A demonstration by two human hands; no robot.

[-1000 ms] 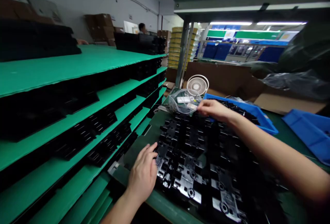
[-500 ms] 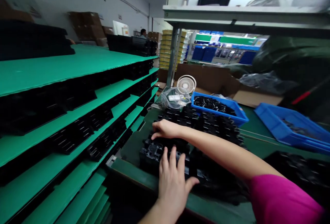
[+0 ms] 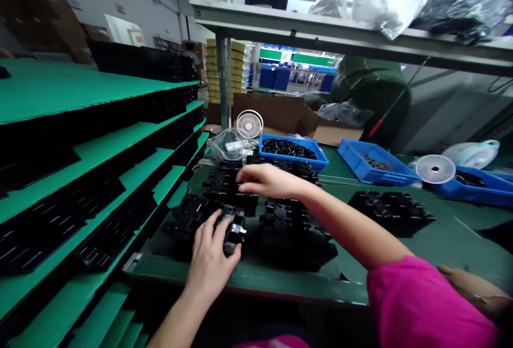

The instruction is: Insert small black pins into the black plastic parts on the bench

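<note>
The left hand (image 3: 211, 254) parts thumb and fingers around a black part (image 3: 236, 232) near the front of the bench (image 3: 449, 246); the right hand (image 3: 269, 179) reaches inward, fingers curled, its grip unclear.

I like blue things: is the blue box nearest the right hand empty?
No, the blue box nearest the right hand holds lots of small black pieces.

foreground dim | bright glare above shelf (image 3: 256, 18) | black parts (image 3: 296, 236) deeply shadowed | edges stretched
</note>
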